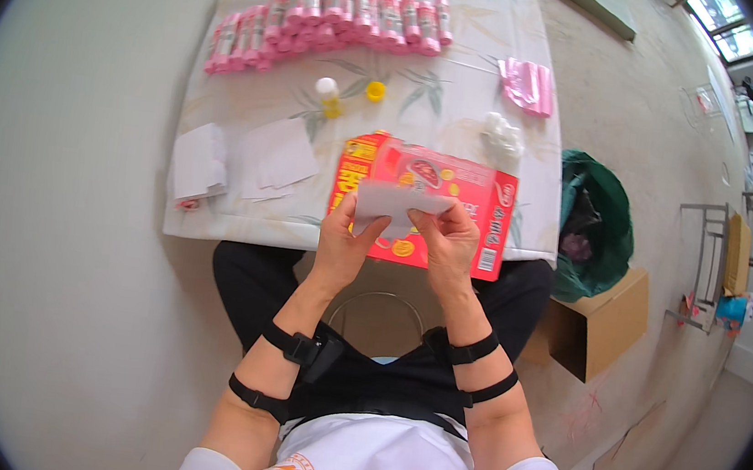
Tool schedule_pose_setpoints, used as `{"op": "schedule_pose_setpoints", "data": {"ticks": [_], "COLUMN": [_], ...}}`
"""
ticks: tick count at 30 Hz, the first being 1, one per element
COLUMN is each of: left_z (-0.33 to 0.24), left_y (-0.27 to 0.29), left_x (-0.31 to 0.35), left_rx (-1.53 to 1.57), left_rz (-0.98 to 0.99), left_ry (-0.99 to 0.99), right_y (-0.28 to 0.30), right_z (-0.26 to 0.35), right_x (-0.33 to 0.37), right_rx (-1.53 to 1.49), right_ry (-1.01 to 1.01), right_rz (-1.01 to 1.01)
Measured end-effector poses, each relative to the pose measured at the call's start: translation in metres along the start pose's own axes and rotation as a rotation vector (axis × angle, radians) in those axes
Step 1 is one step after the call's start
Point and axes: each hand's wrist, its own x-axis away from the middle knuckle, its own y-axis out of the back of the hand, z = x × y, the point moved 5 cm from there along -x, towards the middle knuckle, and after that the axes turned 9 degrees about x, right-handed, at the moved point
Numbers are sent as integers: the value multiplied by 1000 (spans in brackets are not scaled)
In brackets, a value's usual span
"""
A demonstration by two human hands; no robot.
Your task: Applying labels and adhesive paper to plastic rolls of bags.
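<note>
Seated at a white, leaf-printed, cloth-covered table (pixel 262 99). Flanked on the right by a dark green plastic bag (pixel 616 246) and, next to it, an open brown cardboard box (pixel 621 311). Faced at the far end with a heaped pile of pink cylindrical rolls (pixel 335 15). Positioned before a flat red-and-yellow printed cardboard sheet (pixel 480 189). Bordered on the left by a stack of white paper (pixel 199 161) and a loose fan of white sheets (pixel 282 156), on the far right by a pink plastic pack (pixel 527 87). Pinching, between thumb and fingers of the left hand (pixel 341 245) and of the right hand (pixel 451 246), a small pale rectangular paper slip (pixel 389 201): near its left end with one, near its right end with the other. Held over the cardboard sheet with its long axis from left to right, touching both hands, with the right thumb set farther in on its face. Impossible to tell: single layer or folded. Seen farther out: a crumpled white plastic clump (pixel 503 134), a small yellow piece with a round white top (pixel 327 89) and a yellow ring (pixel 375 91).
</note>
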Motion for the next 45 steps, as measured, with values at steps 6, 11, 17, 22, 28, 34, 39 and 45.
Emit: {"op": "schedule_pose_setpoints", "data": {"ticks": [6, 11, 17, 22, 28, 34, 39, 45], "left_z": [54, 57, 76, 73, 54, 67, 64, 45], "left_y": [-36, -45, -43, -52, -54, -48, -43, -54], "left_x": [-19, -18, -21, -24, -24, -23, -24, -20], "left_rx": [-397, -287, -272, -80, -303, -332, -377, -886], "left_rz": [168, 181, 107, 38, 121, 101, 130, -25], "left_ry": [33, 35, 79, 208, 102, 43, 38, -188], "right_y": [52, 55, 63, 69, 69, 65, 68, 84], "right_z": [-8, -31, -55, -54, -36, -43, -29, -66], "right_x": [-18, -24, -21, -18, -18, -21, -16, -24], "right_rx": [565, 550, 249, 59, 195, 562, 559, 521], "right_ry": [136, 234, 11, -188, 55, 250, 170, -175], "right_rz": [87, 90, -63, -126, -48, -70, -76, -106]}}
